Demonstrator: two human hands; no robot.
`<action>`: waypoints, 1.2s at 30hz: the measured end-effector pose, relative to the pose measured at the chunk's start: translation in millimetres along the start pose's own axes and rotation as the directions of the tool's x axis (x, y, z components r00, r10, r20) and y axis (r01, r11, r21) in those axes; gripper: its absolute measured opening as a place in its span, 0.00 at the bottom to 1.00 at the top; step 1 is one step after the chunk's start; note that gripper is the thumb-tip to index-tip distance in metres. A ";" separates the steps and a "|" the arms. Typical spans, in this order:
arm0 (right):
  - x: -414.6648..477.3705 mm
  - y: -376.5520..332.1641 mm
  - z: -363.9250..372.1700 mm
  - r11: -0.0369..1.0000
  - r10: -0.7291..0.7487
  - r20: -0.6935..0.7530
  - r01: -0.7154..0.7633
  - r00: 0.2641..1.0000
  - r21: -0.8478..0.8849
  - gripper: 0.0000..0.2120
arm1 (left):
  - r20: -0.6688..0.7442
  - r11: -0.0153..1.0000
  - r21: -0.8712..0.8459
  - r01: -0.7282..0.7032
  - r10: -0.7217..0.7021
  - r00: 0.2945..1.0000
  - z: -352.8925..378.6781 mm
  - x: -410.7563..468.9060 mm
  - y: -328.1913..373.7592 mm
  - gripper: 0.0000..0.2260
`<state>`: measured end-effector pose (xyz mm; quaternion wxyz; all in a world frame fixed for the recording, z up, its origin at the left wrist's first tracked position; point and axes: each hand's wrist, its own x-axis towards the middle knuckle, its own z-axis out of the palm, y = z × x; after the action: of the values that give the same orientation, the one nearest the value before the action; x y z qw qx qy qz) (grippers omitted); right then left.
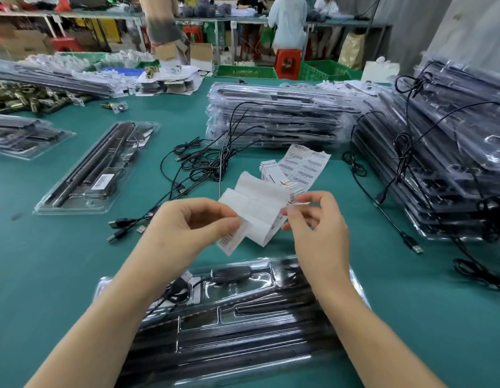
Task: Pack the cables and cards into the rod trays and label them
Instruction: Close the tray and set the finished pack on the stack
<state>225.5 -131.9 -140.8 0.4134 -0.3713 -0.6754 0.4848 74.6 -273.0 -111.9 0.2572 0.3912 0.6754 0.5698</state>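
two hands, the left hand (187, 222) and the right hand (316, 219), pinch one strip of labels (257, 208). one sheet of barcodes (304, 166) and one pile of cards (268, 169) lie flat. two single rod trays: near tray (243, 331), left tray (83, 175). at least three tray stacks: centre stack (271, 116), right stack (453, 163), far stack (47, 77). the loose cables (204, 161) are many, tangled, not countable.

Glossy clear plastic tray (358, 289) (strong glare); matt white paper label sheet (260, 208); matt green tabletop (61, 261).

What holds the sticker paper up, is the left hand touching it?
Touching. The head view shows the left hand pinching the sticker paper at its edge.
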 end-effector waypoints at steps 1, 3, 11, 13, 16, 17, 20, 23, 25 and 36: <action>1.7 -2.3 -3.0 1.000 -0.002 0.021 0.002 1.000 0.005 0.05 | 0.019 0.999 -0.001 0.044 -0.044 0.999 2.3 -0.3 -0.7 0.03; 5.8 -7.1 -10.8 0.999 -0.022 0.098 0.026 0.995 -0.038 0.04 | 0.059 0.993 -0.014 0.114 -0.113 0.992 6.4 -1.1 -2.3 0.05; 12.5 -23.9 -34.8 0.990 0.100 0.557 -0.028 0.824 -0.136 0.09 | 0.198 0.981 -0.078 0.177 -0.159 0.967 22.7 -6.0 -2.6 0.06; 10.9 -25.2 -38.8 0.989 0.095 0.583 -0.010 0.807 -0.148 0.06 | 0.203 0.983 -0.083 0.167 -0.147 0.968 26.0 -7.1 -2.0 0.06; 7.7 -24.2 -44.0 0.989 0.096 0.583 -0.009 0.807 -0.149 0.04 | 0.204 0.984 -0.089 0.153 -0.133 0.970 30.8 -8.8 -1.6 0.06; 6.7 -23.7 -45.5 0.989 0.091 0.580 -0.003 0.810 -0.151 0.03 | 0.211 0.984 -0.092 0.151 -0.129 0.969 32.2 -9.5 -1.7 0.05; 5.9 -21.9 -47.7 0.986 0.070 0.574 0.030 0.816 -0.163 0.03 | 0.233 0.989 -0.074 0.130 -0.109 0.966 35.1 -10.6 -2.7 0.06; 6.6 -17.4 -51.2 0.988 0.078 0.565 0.010 0.821 -0.151 0.03 | 0.250 0.992 -0.065 0.112 -0.093 0.964 37.0 -11.1 -3.1 0.07; 6.6 -13.2 -53.5 0.990 0.101 0.564 -0.026 0.819 -0.140 0.03 | 0.258 0.992 -0.059 0.108 -0.089 0.962 38.4 -11.8 -3.7 0.08; 6.9 -11.7 -64.3 0.997 -0.043 0.507 0.073 0.861 -0.040 0.02 | 0.098 0.932 0.287 -0.222 0.201 0.975 43.5 -14.1 -6.4 0.11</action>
<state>280.7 -106.2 -116.1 0.2253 -0.2224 -0.7848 0.5328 115.5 -260.2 -129.0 0.1554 0.5147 0.6980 0.4729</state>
